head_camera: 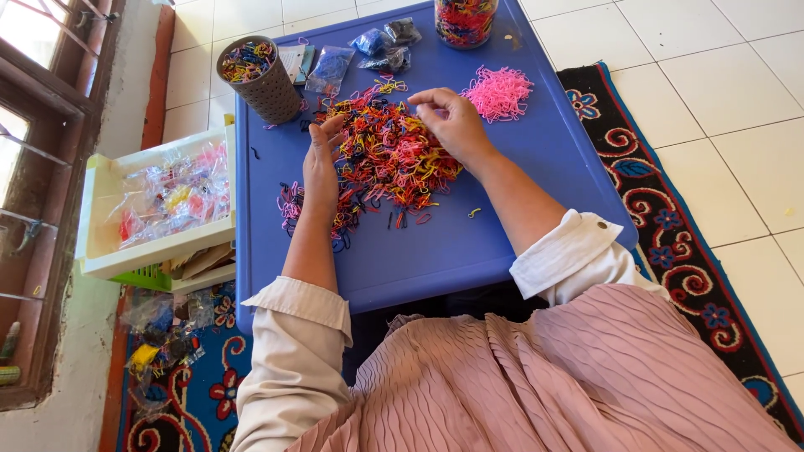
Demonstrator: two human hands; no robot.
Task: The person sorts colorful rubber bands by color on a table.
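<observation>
The right hand pinches its fingertips together at the top edge of the pile of mixed-colour elastic bands, wrist bent down over the blue table. The left hand lies flat and loose, fingers resting on the pile's left side, forearm stretched straight forward.

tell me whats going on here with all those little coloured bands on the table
A person seated at a low blue table has both hands in a heap of mixed-colour small elastic bands. The left hand rests flat on the heap's left edge. The right hand pinches at its top right. A separate pile of pink bands lies to the right. A grey mesh cup and a clear jar, both holding mixed bands, stand at the far edge.
</observation>
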